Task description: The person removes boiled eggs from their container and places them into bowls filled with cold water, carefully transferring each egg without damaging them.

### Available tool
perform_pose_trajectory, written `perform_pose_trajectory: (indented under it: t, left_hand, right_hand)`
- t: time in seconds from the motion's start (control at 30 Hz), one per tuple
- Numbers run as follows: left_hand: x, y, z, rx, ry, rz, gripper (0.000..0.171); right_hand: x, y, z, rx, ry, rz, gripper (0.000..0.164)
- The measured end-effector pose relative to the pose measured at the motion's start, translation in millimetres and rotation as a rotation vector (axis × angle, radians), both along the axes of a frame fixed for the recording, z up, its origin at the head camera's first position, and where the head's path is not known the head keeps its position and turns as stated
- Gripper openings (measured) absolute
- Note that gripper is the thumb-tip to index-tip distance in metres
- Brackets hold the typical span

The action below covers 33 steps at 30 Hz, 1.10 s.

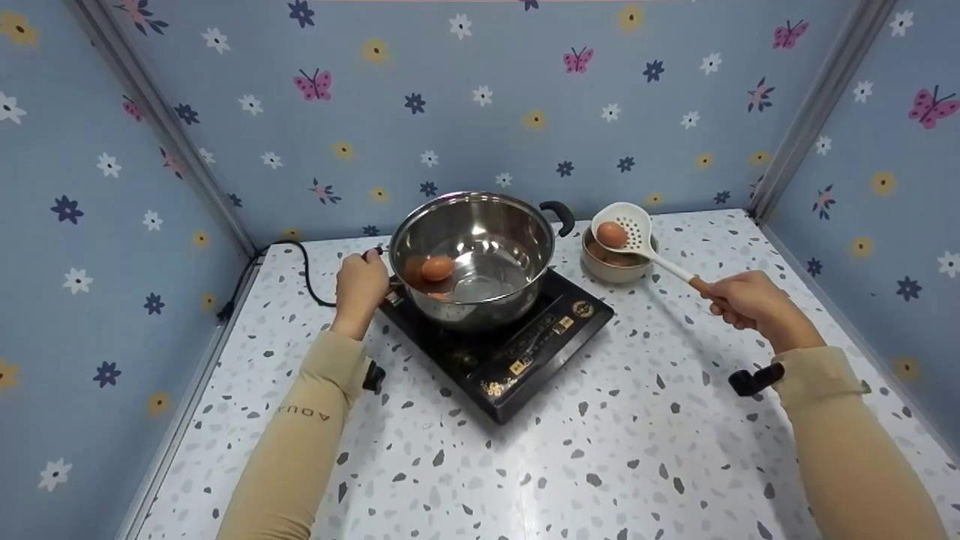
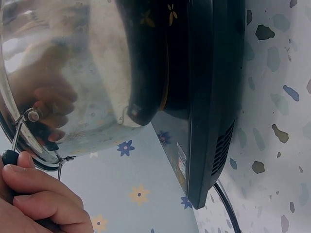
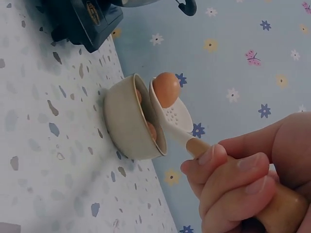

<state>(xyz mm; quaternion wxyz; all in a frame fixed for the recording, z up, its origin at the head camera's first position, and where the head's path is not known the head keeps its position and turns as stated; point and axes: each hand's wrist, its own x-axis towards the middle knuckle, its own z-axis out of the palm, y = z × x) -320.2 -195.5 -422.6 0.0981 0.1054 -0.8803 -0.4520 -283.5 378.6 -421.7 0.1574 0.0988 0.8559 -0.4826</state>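
My right hand (image 1: 750, 300) grips the wooden handle (image 3: 279, 208) of a white slotted skimmer (image 1: 636, 225). One brown egg (image 3: 166, 90) rests in its perforated head, over a small beige bowl (image 3: 127, 119) that has more brown eggs (image 3: 151, 130) inside. On the left, my left hand (image 1: 361, 291) holds the dark side handle of a steel pot (image 2: 102, 73), fingers curled round it. Within the pot a brown egg (image 1: 437, 268) shows by the left wall, with part of another below it; reflections blur how many there are.
The pot sits on a black induction cooker (image 1: 517, 360), whose cord (image 1: 306, 270) runs off to the left. The pot's other black handle (image 1: 559, 216) points toward the bowl. Flowered wall panels (image 1: 480, 112) enclose the speckled tabletop (image 1: 600, 450) at the back and sides.
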Motion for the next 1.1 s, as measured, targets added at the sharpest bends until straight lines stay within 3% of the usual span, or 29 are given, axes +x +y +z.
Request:
perform_pose_trajectory:
  t: [0.27,0.6,1.1]
  left_hand:
    - [1.7,-1.7,2.4,0.012,-0.005,-0.031,0.043]
    - [-0.9,0.2,2.3,0.006,-0.012,0.0,0.044]
    - [-1.1,2.2,2.2,0.0,-0.022,0.016,0.048]
  right_hand:
    - [0.6,0.5,-4.6,0.043,0.022,-0.002,0.037]
    - [2.5,1.6,-4.7,0.147,0.04,-0.004,0.047]
    - [5.5,-3.2,-6.2,0.324,0.148,-0.016,0.068]
